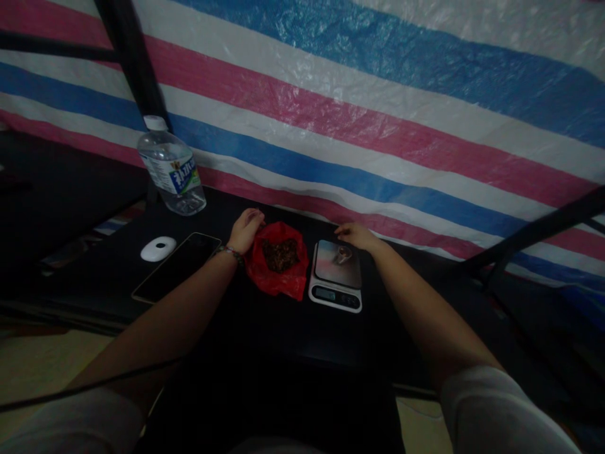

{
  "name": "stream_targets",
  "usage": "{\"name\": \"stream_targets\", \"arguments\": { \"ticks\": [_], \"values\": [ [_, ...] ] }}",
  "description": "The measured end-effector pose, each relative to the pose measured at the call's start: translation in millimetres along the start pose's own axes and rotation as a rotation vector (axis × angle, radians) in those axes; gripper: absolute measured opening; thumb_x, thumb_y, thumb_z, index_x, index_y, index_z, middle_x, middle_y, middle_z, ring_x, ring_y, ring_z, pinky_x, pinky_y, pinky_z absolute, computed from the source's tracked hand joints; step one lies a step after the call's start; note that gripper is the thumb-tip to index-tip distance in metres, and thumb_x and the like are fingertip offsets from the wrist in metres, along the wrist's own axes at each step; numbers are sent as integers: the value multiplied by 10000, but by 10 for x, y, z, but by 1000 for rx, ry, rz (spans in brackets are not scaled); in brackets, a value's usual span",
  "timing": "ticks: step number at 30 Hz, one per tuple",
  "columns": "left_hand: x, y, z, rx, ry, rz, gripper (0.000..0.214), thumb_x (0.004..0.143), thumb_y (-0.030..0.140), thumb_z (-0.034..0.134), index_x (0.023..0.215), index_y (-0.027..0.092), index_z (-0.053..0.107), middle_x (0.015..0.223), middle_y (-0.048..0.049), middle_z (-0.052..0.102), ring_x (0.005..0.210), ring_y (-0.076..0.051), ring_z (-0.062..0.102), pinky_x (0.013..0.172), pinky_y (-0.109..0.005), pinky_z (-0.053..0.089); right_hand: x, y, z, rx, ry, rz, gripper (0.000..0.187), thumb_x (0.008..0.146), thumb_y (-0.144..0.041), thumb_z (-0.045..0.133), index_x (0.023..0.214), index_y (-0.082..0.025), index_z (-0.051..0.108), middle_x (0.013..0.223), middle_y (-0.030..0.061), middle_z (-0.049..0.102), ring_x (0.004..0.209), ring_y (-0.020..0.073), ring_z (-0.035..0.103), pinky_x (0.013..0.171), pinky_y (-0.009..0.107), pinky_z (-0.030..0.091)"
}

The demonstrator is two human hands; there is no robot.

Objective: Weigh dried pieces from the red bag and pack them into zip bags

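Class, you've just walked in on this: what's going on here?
A person has both hands over a black surface. The left hand is at the edge of an open red bag holding dark brown bits; whether it grips the bag is unclear. The right hand is by the far edge of a small white scale, whose reading is too small to make out. A phone and a clear bottle are off to the left.

I get dim feed: glare flecks striped plastic sheeting (378, 120), upper centre; black tabletop (274, 318) deeply shadowed, lower centre.
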State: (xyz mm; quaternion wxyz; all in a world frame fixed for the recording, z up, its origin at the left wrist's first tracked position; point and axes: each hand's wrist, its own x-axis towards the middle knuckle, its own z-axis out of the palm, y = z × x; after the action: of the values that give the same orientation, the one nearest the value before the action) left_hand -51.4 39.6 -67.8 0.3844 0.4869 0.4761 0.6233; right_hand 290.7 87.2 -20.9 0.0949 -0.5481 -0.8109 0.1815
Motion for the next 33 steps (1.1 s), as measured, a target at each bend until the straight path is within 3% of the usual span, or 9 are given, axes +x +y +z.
{"name": "stream_targets", "arguments": {
  "ticks": [4,9,12,17,21,24,27,29,33],
  "values": [
    [-3,15,-4,22,14,2,326,741,454,582,927,187,558,753,-8,589,680,-151,554,656,-281,435,183,1,104,-69,-92,-18,224,729,-128,629,917,-206,724,892,7,736,768,137,664,691,201,482],
    [5,-1,-7,19,3,-5,332,741,452,579,939,186,558,760,-10,593,693,-157,566,672,-290,445,192,30,59,-110,-89,-28,141,697,-115,617,720,-201,726,739,1,721,702,157,647,672,224,465],
    [16,-29,-11,-1,13,-13,329,743,442,585,948,186,563,758,-8,596,680,-152,564,663,-286,445,37,21,-94,-77,-3,-21,138,725,-140,600,802,-168,710,802,35,716,735,168,646,688,246,472],
    [30,-45,-26,3,25,3,326,749,445,591,947,188,573,747,-6,600,671,-146,558,653,-276,436,-470,-149,-261,194,252,-83,186,736,-190,623,917,-154,647,851,48,693,763,163,647,715,269,503],
    [46,-55,-39,17,23,-6,331,749,458,590,937,186,573,754,-7,602,666,-146,559,642,-273,434,-776,-308,-222,234,200,-123,213,756,-144,592,955,-182,659,934,50,702,857,170,666,812,302,510],
    [58,-69,-40,11,42,-10,333,744,465,596,924,186,575,743,-3,600,652,-143,550,631,-268,425,-818,-416,-226,151,182,-121,251,768,-110,577,979,-196,683,1021,57,702,923,184,664,867,324,500],
    [60,-69,-33,-18,57,-9,342,736,464,606,929,183,571,731,2,595,649,-141,548,632,-265,421,-746,-651,-257,120,273,-151,231,815,-134,559,989,-201,695,1032,57,703,945,188,656,883,332,492],
    [56,-60,-29,-23,50,-12,350,732,463,607,932,178,569,734,1,595,653,-143,550,631,-263,419,-663,-919,-227,117,259,-200,231,832,-143,556,1004,-208,696,1012,49,707,937,182,654,869,324,490],
    [44,-42,-27,-20,46,-6,342,737,464,599,917,174,571,737,-1,598,665,-144,556,639,-264,423,-449,-1537,41,58,-64,-439,251,796,-122,612,1028,-175,693,1012,57,704,907,163,651,840,285,476]
  ]
}}
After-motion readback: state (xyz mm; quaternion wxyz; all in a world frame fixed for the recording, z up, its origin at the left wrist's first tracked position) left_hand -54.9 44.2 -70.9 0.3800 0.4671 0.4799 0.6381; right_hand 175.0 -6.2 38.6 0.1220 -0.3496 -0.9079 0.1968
